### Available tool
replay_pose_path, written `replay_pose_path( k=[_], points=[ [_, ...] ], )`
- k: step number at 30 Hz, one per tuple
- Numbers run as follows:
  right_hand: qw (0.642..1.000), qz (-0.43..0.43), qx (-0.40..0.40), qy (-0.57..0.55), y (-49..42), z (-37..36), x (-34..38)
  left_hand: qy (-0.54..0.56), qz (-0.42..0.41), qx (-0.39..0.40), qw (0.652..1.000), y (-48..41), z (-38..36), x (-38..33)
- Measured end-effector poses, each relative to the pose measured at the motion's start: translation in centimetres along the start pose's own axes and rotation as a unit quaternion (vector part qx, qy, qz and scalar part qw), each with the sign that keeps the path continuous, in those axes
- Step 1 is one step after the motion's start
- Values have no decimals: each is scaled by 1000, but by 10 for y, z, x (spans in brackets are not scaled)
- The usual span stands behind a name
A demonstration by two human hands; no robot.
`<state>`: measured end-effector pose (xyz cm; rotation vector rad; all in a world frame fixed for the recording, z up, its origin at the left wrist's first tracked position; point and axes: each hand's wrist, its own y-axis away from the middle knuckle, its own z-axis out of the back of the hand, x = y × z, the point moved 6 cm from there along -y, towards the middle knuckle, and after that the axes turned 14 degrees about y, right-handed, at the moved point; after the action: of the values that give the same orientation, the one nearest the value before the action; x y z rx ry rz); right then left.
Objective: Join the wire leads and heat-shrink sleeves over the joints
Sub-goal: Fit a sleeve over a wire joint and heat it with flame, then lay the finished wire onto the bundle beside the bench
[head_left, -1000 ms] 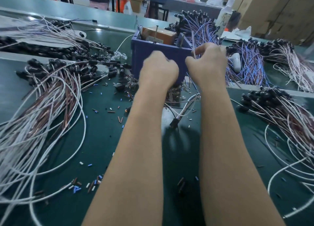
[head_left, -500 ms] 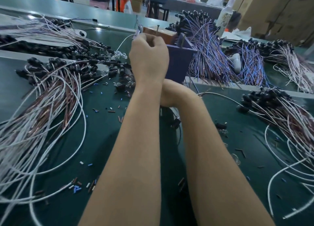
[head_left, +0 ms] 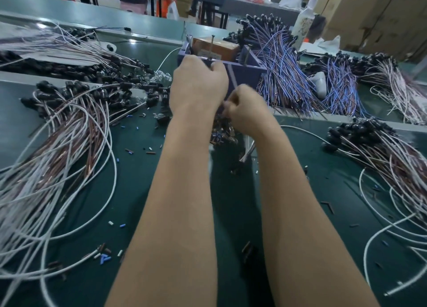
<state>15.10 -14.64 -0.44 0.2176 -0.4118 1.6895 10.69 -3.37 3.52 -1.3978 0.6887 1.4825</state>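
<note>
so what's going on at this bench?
A person is working at a green bench. The left hand is curled at the near rim of the blue box. The right hand is lower, just in front of the box and blurred, so what either grip holds is unclear. Heaps of wire leads lie on both sides, with sleeve offcuts scattered about.

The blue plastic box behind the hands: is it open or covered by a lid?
Open: no lid on the blue plastic box; a brown rectangular block stands inside, showing above its rim.
</note>
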Motion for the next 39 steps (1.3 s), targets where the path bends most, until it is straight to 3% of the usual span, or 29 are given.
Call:
replay_pose_path(
  k=[2,6,11,16,21,24,27,28,32,34,39],
  points=[
    [993,-18,-69,-94,7,26,-11,-13,28,52,998,0,-7,6],
    [967,23,-84,-238,21,50,-3,30,-3,98,995,11,-25,-5],
    [949,-8,-64,-308,38,73,-16,260,-9,57,964,19,-48,-22],
    [976,-72,-60,-196,81,118,-78,370,24,46,928,29,-93,-60],
    [973,-190,-110,-75,151,171,-163,413,64,89,904,65,-178,-92],
    [933,-262,-240,-53,195,195,-210,394,101,147,902,100,-235,-95],
    [829,-357,-422,-88,240,213,-250,383,156,193,890,132,-284,-81],
    [814,-386,-426,-83,248,212,-263,365,166,203,893,140,-297,-73],
    [842,-436,-306,-90,258,185,-294,293,170,206,918,152,-325,-50],
    [829,-408,-367,-106,258,182,-297,268,159,196,930,152,-330,-44],
    [755,-362,-527,-146,249,179,-289,212,141,178,951,149,-329,-37]
  ],
)
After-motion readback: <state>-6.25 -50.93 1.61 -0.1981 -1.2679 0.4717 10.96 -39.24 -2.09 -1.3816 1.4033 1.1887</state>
